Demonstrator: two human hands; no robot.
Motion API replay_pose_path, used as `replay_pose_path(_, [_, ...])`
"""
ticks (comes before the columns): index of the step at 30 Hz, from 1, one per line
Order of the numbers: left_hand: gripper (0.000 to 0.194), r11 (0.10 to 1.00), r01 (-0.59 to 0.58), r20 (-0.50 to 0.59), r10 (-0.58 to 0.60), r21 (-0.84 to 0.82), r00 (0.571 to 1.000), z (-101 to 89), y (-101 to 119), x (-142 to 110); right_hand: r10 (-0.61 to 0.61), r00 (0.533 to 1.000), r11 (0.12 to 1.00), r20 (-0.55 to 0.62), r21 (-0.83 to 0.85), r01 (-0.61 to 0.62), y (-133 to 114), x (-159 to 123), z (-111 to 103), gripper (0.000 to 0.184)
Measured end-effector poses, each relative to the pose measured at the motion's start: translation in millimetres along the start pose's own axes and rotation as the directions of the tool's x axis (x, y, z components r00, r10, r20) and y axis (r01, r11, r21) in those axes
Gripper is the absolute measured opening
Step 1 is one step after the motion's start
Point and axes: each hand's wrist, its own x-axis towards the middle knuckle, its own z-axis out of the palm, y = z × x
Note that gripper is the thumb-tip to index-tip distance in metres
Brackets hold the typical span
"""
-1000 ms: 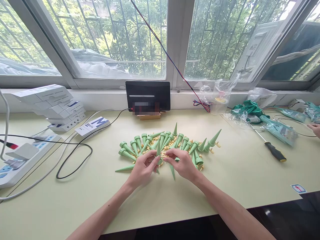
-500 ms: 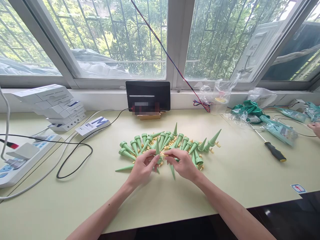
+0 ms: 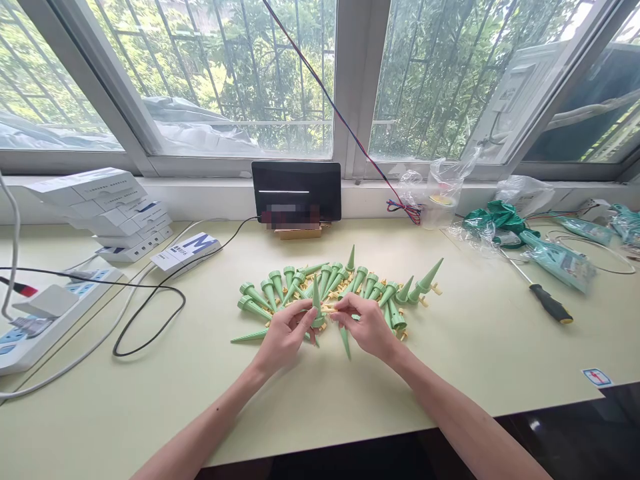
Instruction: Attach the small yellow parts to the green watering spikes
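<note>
Pile of green spikes [image 3: 325, 275] with yellow pieces fans across the bench [image 3: 280, 413]. At its near side, the left hand [image 3: 289, 333] pinches an upright green spike [image 3: 316, 301]; the right hand [image 3: 367, 327] grips a small yellow piece [image 3: 329, 308] beside it. Behind the pile stands a black screen [image 3: 297, 190]; right of it lies a screwdriver [image 3: 550, 303].

2 forearms [image 3: 215, 417] are cut off below, 1 power strip [image 3: 65, 319] at left; the screen [image 3: 297, 190] is partly blurred.

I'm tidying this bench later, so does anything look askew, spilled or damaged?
The stack of white boxes at the left looks askew: its upper boxes jut out unevenly past the lower ones. No spill or damage shows.
</note>
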Motion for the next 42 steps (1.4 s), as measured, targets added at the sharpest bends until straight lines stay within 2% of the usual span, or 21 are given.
replay_pose_path(12, [0.023, 0.997, -0.032, 0.063, 0.036, -0.068, 0.997, -1.0, -4.3, -0.4, 0.019, 0.999, 0.998, 0.048, -0.068, -0.015, -4.4, 0.0, -3.1, 0.021])
replay_pose_path(24, [0.025, 0.998, -0.016, 0.046, 0.019, -0.053, 0.999, 0.6, -2.0, -2.0, -0.027, 0.997, 0.992, 0.072, -0.122, 0.036, -2.2, -0.5, -2.9, 0.031])
replay_pose_path(30, [0.027, 1.0, 0.01, -0.057, -0.009, 0.009, 0.998, 0.6, 1.5, -0.2, -0.087, 0.996, 0.99, 0.014, -0.112, 0.088, -2.1, 0.7, -2.4, 0.012])
replay_pose_path(42, [0.025, 1.0, -0.011, -0.026, 0.011, -0.022, 1.0, 0.7, -1.3, -1.1, -0.159, 0.987, 0.976, 0.017, -0.151, 0.16, -0.7, 1.3, -2.7, 0.009])
